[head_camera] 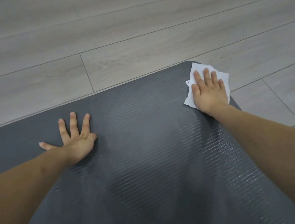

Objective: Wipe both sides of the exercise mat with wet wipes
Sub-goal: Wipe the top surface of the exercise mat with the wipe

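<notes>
- Lying flat on the floor (127, 26), the exercise mat (140, 152) is dark grey-blue with fine ribs running across its surface; it fills the lower part of the view, and its far edge runs at a slant, ending in a rounded far-right corner.
- Patches of the mat shine with a damp-looking sheen, most of all along the strip by the right forearm and in the ribbed middle just beyond the arms; the near middle looks duller and darker.
- The wet wipe (204, 71) is white and crumpled, spread on the mat's far-right corner, with its outer edge reaching the mat's rim, and perhaps just past it.
- The right hand (209, 92) lies palm down on the wipe, fingers straight and close together, pointing toward the mat's far edge; the grip is flat and open, pressing the wipe to the mat rather than curling round it. The wipe shows beyond the fingertips and on both sides of the hand.
- The right forearm stretches bare from the lower right of the view up to that corner of the mat.
- The left hand (74, 138) rests palm down on the mat left of its middle, short of the far edge, well apart from the wipe; its grip is wide, fingers splayed and thumb stuck out to the left, holding nothing.
- The left forearm comes in bare from the lower left.
- The floor beyond the mat's far edge is pale grey wood-look planks.
</notes>
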{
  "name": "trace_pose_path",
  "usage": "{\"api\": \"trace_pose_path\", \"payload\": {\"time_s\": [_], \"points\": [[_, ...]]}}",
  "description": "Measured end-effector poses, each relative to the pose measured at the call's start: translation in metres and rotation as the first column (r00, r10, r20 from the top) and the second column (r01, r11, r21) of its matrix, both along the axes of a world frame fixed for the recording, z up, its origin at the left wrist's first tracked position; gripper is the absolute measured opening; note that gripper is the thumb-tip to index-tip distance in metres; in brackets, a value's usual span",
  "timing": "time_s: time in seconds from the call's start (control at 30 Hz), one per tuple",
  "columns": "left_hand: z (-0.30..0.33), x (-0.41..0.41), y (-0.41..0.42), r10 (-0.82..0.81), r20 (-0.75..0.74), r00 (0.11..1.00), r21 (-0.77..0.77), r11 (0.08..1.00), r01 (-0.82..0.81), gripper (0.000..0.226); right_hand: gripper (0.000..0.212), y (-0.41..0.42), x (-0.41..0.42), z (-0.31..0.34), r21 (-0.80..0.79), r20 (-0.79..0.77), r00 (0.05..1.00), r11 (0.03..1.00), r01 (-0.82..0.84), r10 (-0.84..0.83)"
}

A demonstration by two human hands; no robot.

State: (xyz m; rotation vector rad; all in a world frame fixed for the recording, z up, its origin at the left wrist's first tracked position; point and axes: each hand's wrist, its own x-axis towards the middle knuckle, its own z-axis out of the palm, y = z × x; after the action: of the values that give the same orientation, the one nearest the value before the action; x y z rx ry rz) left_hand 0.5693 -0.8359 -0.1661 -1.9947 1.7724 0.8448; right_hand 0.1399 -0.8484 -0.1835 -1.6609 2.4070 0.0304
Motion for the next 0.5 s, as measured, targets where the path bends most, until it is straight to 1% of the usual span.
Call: {"api": "trace_pose_path", "payload": {"time_s": [0.03,0.1,0.17,0.23,0.3,0.37,0.43,0.5], "points": [[0.001,-0.001,0.0,-0.002,-0.003,1.0,0.004,1.0,0.002,0.063,0.061,0.002,0.005,0.0,0.008,-0.013,1.0,1.0,-0.01,0.01],[0.002,0.0,0.001,-0.005,-0.008,1.0,0.01,1.0,0.005,0.063,0.062,0.007,0.023,0.0,0.01,-0.021,0.995,0.995,-0.097,0.098],[0.003,0.0,0.001,-0.008,-0.016,1.0,0.011,1.0,0.008,0.062,0.064,0.013,0.054,0.0,0.007,-0.015,0.972,0.972,-0.235,0.235],[0.003,0.002,0.002,-0.011,-0.021,1.0,0.008,1.0,0.011,0.061,0.069,0.022,0.096,0.0,0.009,0.0,0.921,0.921,-0.389,0.389],[0.003,0.003,0.002,-0.012,-0.025,1.0,0.003,1.0,0.012,0.061,0.069,0.036,0.14,-0.001,0.007,0.016,0.836,0.836,-0.548,0.548],[0.004,0.004,0.003,-0.011,-0.034,0.999,0.003,1.0,0.011,0.06,0.064,0.058,0.179,-0.003,-0.011,0.024,0.727,0.727,-0.686,0.686],[0.006,0.004,0.003,-0.008,-0.045,0.999,0.01,1.0,0.008,0.06,0.06,0.09,0.209,-0.004,-0.027,0.007,0.595,0.595,-0.803,0.803],[0.007,0.004,0.004,-0.007,-0.044,0.999,0.011,1.0,0.008,0.06,0.059,0.127,0.228,-0.004,-0.029,-0.021,0.439,0.439,-0.898,0.898]]}}
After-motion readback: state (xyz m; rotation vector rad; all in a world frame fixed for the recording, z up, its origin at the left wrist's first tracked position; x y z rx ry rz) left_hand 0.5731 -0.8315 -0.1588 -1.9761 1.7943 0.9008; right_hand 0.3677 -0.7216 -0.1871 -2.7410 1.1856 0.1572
